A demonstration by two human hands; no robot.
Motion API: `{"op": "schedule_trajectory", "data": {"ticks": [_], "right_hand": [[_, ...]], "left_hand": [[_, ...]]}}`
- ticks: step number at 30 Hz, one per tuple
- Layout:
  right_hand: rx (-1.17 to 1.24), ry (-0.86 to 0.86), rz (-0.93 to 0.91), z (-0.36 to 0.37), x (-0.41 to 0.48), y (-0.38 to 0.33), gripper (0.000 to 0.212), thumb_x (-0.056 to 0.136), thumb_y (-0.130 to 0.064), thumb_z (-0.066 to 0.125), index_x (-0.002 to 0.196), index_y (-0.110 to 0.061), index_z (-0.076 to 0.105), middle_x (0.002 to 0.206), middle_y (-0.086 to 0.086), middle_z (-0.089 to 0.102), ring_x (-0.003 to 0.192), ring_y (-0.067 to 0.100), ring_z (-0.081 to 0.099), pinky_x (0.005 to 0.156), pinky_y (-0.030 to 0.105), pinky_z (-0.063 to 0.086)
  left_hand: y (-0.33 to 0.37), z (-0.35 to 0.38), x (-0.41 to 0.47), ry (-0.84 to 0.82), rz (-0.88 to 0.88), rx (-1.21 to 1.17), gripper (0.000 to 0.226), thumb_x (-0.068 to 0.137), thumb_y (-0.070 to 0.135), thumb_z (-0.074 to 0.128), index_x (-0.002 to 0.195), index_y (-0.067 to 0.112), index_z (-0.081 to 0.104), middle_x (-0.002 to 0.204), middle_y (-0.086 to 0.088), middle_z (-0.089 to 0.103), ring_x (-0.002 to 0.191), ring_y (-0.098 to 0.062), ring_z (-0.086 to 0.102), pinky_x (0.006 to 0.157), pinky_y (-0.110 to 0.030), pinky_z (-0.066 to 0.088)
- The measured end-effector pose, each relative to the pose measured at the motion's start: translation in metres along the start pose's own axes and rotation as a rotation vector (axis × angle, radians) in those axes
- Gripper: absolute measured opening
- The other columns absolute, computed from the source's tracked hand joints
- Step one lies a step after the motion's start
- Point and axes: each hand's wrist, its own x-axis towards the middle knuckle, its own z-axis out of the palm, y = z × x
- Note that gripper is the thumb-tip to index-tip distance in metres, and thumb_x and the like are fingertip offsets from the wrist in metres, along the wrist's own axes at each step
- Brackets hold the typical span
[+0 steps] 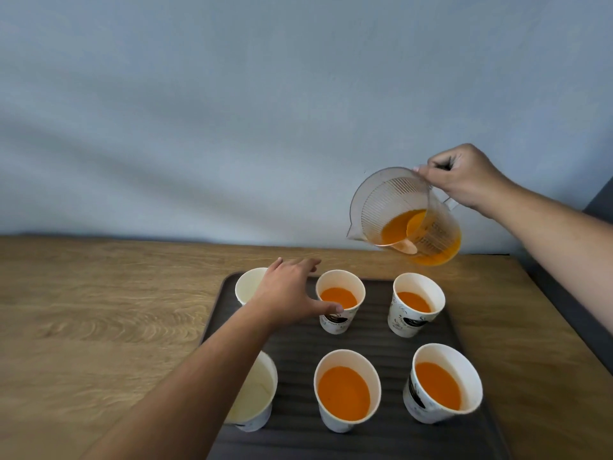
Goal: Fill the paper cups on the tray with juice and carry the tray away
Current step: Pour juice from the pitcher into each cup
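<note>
A person's right hand point(464, 175) grips the handle of a clear jug point(408, 217), tilted and part full of orange juice, above the far right of the dark tray point(298, 343) on the wooden desk point(99, 310). Four of the six paper cups are filled; the far left cup point(247, 287) and near left cup point(258, 390) stand empty. The left hand point(288, 290) hovers between the far left cup and the middle far cup point(341, 293), fingers spread wide and holding nothing (thumb on the latter's rim). Steadying the empty cup and bringing the spout close over its rim should keep the pour clean.

Light wooden table point(99, 310) against a plain pale blue-grey wall point(232, 94), dark grey surface point(598, 210) at right edge
</note>
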Motion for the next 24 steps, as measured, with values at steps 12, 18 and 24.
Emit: {"op": "schedule_trajectory", "data": {"ticks": [12,18,24], "right_hand": [[0.086,-0.045,-0.104,0.008,0.003,-0.074,0.056,0.089,-0.021,0.061,0.038,-0.016,0.037,0.047,-0.003,0.022,0.050,0.015,0.024,0.059,0.029,0.027],[0.069,-0.092,-0.136,0.044,0.010,-0.090,0.049,0.089,-0.023,0.062,0.054,0.007,0.044,0.051,0.005,0.030,0.053,0.018,0.032,0.060,0.026,0.033],[-0.001,-0.129,-0.173,0.070,0.018,-0.094,0.046,0.087,-0.023,0.062,0.057,0.010,0.051,0.048,0.005,0.032,0.047,0.012,0.031,0.056,0.027,0.031]], "left_hand": [[-0.040,-0.040,-0.036,0.133,-0.083,0.039,0.102,0.063,0.068,0.070,0.146,0.025,0.027,0.149,0.004,0.036,0.139,-0.018,0.030,0.115,-0.036,0.018],[-0.072,-0.028,-0.049,0.104,-0.164,-0.050,0.110,0.059,0.067,0.073,0.147,0.022,0.026,0.147,0.004,0.040,0.136,-0.020,0.035,0.112,-0.041,0.028],[-0.084,-0.008,-0.048,0.104,-0.181,-0.196,0.115,0.059,0.062,0.076,0.149,0.022,0.016,0.150,0.001,0.037,0.137,-0.020,0.033,0.112,-0.042,0.030]]}}
